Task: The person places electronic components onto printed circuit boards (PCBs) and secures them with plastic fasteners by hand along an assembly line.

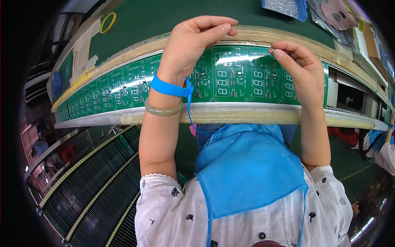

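Observation:
My left hand (201,35) hovers over the far rail with thumb and fingertips pinched together; what they hold, if anything, is too small to make out. Around that wrist are a blue wrist strap (170,86) with a thin cord and a pale green bangle (163,109). Between the thumb and forefinger of my right hand (302,66) is a small shiny component (271,50), held above the far edge of the boards. Beneath both hands runs a row of green circuit boards (236,84), printed with white digit outlines.
Pale rails (247,115) border the boards. Beyond them, a blue bin (303,10) of small clear parts stands at the far right, and a yellow ring (108,23) lies at the far left. Black slotted racks (94,185) stand below left. Another person's arm (386,142) shows at the right edge.

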`<state>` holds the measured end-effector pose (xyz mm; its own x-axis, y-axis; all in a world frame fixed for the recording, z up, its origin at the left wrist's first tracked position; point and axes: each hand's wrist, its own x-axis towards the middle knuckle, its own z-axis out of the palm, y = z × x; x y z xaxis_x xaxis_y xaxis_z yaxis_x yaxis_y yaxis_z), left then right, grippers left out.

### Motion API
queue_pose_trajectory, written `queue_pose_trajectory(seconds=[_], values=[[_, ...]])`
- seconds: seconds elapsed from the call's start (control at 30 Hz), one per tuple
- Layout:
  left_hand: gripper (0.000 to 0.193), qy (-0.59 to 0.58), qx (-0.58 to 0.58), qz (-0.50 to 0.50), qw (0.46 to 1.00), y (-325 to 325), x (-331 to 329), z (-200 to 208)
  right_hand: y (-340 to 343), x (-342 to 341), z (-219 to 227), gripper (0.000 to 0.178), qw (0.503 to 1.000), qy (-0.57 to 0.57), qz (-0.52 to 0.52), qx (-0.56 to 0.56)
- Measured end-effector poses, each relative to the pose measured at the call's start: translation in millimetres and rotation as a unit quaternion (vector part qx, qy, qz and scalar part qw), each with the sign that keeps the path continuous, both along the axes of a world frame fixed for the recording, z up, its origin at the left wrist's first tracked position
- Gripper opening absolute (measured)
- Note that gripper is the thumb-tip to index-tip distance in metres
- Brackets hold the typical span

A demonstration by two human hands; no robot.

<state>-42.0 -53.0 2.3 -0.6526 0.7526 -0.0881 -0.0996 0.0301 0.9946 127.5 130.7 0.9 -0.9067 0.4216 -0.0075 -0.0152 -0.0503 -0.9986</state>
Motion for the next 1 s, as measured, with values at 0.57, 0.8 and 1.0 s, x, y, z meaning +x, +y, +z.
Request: queue_pose_trajectory(seconds=[0.57,0.8,1.0], values=[[0.021,0.005,0.026,0.015,1.0,-37.1,-12.2,-22.8,-24.5,-47.8,-3.4,0.019,0.93,0.024,0.073,0.36],[0.021,0.019,0.01,0.036,0.999,-39.9,-11.5,-25.9,-28.2,-58.8,-13.5,0.018,0.87,0.012,0.088,0.485],[0.019,0.064,-0.006,0.047,0.997,-41.0,-8.7,-25.8,-28.8,-60.1,-17.2,0.017,0.846,-0.001,0.105,0.523]])
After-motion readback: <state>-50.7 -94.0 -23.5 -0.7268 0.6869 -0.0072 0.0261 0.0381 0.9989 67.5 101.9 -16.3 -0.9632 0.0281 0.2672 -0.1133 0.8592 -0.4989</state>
